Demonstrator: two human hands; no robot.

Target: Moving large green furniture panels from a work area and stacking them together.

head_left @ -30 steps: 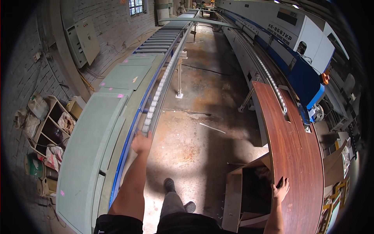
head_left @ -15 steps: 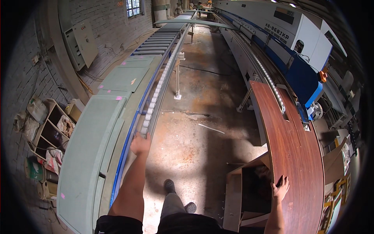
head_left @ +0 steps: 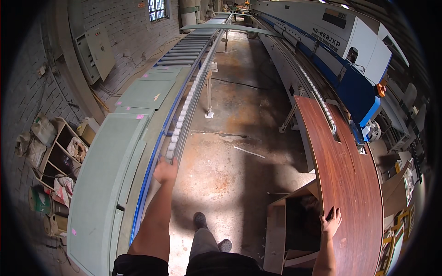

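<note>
Workshop floor: L hand (head_left: 165, 169) flat on grey roller conveyor rail (head_left: 182, 124), R hand (head_left: 331, 221) open, gripping nothing, on long red-brown wood-veneer panel (head_left: 343, 170); panel could slide if pushed unevenly.

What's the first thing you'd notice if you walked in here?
Probably the long reddish-brown wooden board on the right, with the right hand flat on its near edge. On the left, the left hand rests by a roller track beside pale green panels that stretch far back. Behind the board stands a big blue and white machine.
</note>
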